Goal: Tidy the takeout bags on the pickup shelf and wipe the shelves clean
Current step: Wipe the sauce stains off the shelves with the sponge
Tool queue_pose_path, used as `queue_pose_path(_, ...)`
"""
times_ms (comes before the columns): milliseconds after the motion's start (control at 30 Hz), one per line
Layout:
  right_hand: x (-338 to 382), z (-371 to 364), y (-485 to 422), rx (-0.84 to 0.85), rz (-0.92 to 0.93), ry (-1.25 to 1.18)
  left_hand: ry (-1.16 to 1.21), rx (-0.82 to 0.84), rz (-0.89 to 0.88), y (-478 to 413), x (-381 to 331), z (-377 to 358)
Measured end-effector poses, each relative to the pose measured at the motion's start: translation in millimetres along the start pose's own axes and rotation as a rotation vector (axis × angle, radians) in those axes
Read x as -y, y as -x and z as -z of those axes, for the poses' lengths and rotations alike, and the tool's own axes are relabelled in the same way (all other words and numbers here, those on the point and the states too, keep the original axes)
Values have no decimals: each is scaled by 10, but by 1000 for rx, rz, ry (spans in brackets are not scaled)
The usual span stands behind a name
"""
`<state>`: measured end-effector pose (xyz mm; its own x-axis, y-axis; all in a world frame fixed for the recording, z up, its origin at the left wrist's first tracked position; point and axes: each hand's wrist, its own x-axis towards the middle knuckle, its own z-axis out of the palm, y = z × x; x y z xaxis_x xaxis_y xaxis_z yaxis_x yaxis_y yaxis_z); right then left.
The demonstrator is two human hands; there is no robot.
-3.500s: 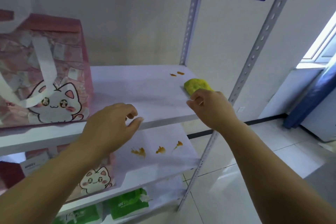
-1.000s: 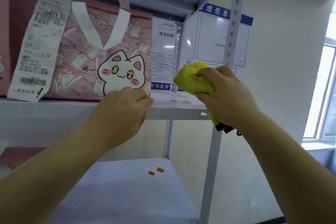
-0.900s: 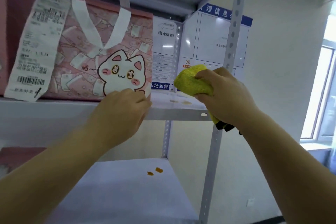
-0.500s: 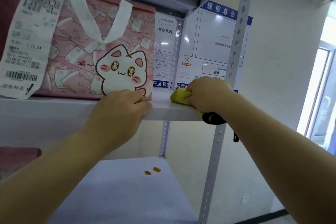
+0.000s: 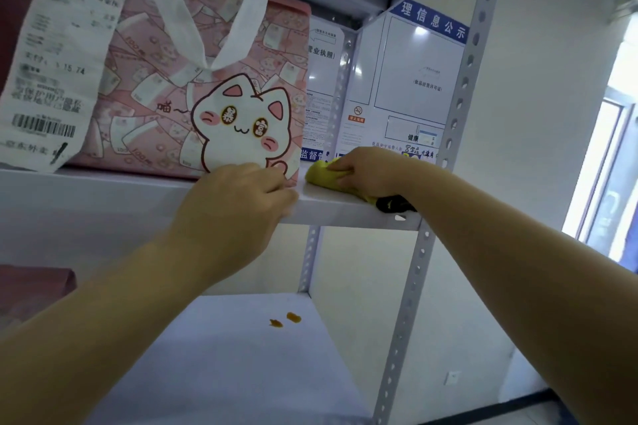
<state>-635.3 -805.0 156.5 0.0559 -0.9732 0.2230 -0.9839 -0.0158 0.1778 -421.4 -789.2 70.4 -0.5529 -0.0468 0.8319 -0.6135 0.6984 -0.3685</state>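
Observation:
A pink takeout bag (image 5: 193,90) with a white cat print and white handles stands on the upper shelf (image 5: 103,203). A long receipt (image 5: 58,59) hangs at its left. My left hand (image 5: 238,207) grips the shelf's front edge just below the bag's right corner. My right hand (image 5: 369,172) presses a yellow cloth (image 5: 322,176) flat on the shelf, right of the bag. Two orange stains (image 5: 284,319) lie on the lower shelf (image 5: 221,366).
A perforated grey post (image 5: 459,107) rises at the shelf's right front corner, another (image 5: 340,79) at the back. White notice boards with blue headers (image 5: 414,79) hang behind. A dark red bag (image 5: 31,297) shows at lower left. A window (image 5: 614,155) is at right.
My view rose from the lower shelves to the upper one. My right hand brought the yellow cloth down from mid-air onto the upper shelf and slid it left towards the bag. My left hand stayed on the edge.

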Motion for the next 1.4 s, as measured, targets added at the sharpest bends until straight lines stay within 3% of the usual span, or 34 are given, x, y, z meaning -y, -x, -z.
queue_pose_path(100,-21,25,81,60,98,-164,-1,-11,6,12,8,-19)
queue_pose_path(233,-105,159,214,117,130,-144,-3,-46,-10,13,27,-54)
queue_pose_path(367,-56,101,54,76,4,-48,-7,-48,-16,25,28,-65)
queue_pose_path(467,-110,-81,-107,28,-129,-196,-22,-53,-9,33,21,-49)
queue_pose_path(533,-171,-158,-162,-22,-61,-177,-24,-49,-10,38,12,-40)
queue_pose_path(667,-255,-107,-42,52,73,-151,-23,-41,-5,34,10,-28)
queue_pose_path(833,-317,-9,59,91,114,-194,-30,-21,-8,31,25,-63)
queue_pose_path(933,-234,-6,-98,137,-105,-251,-28,-42,-7,32,43,-63)
queue_pose_path(1000,-199,-57,-219,114,-179,-164,-38,-53,-13,38,41,-60)
queue_pose_path(1133,-196,-95,-297,70,-206,-35,-23,-47,-8,46,35,-61)
queue_pose_path(1300,-306,-48,-119,111,-96,-227,-17,-55,4,54,27,-56)
queue_pose_path(1400,-354,-26,-75,153,-61,-215,-24,-57,2,50,34,-79)
